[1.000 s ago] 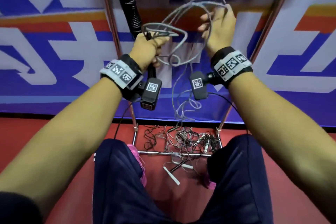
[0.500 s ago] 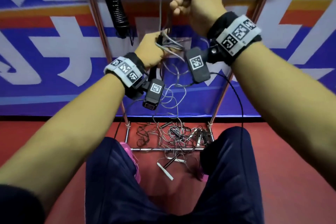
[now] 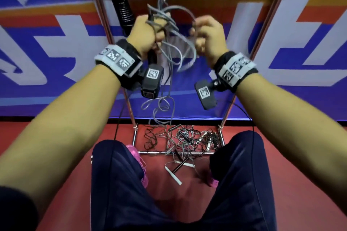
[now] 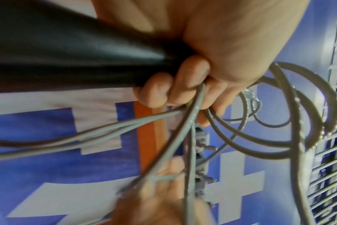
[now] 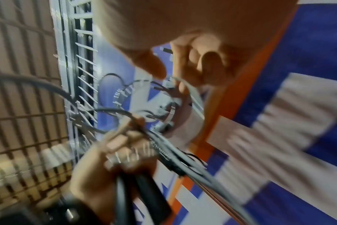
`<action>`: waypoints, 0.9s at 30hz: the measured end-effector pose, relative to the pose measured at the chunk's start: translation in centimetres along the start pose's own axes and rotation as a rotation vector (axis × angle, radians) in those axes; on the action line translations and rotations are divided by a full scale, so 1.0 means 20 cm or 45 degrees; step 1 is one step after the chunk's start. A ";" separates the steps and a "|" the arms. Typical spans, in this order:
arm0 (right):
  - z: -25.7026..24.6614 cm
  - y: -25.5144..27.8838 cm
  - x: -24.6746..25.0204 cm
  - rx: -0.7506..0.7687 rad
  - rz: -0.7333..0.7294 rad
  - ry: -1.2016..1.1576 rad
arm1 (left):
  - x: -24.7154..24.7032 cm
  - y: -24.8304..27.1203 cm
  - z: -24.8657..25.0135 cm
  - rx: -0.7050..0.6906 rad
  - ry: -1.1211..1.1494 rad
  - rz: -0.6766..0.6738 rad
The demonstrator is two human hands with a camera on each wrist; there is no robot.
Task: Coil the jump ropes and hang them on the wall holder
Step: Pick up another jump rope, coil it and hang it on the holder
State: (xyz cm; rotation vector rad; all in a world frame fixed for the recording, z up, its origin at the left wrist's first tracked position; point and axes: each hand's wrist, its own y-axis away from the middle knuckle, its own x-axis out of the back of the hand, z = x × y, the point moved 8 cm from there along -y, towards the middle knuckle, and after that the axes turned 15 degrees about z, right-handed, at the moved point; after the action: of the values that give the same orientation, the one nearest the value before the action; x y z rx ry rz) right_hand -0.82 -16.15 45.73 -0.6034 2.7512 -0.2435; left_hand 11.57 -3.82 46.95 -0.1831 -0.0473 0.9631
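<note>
Head view: left hand (image 3: 146, 33) clenches black handles (image 3: 152, 57) and loops of the grey jump rope (image 3: 181, 40); right hand (image 3: 208, 37) pinches one loop beside it. Below, the floor frame (image 3: 159, 153) holds a tangle of ropes (image 3: 184, 137); a black coiled rope (image 3: 122, 5) hangs above.

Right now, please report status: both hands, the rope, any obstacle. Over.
Left hand grips black handles plus grey rope loops. Right hand pinches one loop. Rope not hung; tail hangs toward tangled pile below.
</note>
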 end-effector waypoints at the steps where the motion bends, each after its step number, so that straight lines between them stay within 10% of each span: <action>1: 0.06 0.01 0.03 0.046 0.066 0.050 | 0.01 -0.02 0.06 0.000 0.046 -0.009; 10: 0.62 0.41 -0.30 -0.209 -0.934 0.951 | 0.04 -0.03 0.21 -0.047 0.125 -0.055; 14: 0.61 0.27 -0.21 -0.084 -0.889 1.371 | 0.14 -0.04 0.15 -0.028 0.121 0.078; 18: 0.21 -0.01 -0.17 0.207 -0.219 0.627 | 0.19 -0.07 -0.01 0.076 0.116 0.183; 22: 0.62 0.14 -0.10 -0.081 -0.846 1.360 | 0.20 -0.07 -0.07 0.114 0.186 0.246; 27: 0.53 0.11 -0.05 -0.079 -0.677 1.121 | 0.20 -0.08 -0.19 0.221 0.203 0.268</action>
State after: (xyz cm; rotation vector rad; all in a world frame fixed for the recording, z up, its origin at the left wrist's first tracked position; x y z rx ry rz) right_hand 2.70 -14.88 35.61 -1.5550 3.3357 -0.6823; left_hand 15.55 -1.88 43.40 -0.1050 0.2052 1.1536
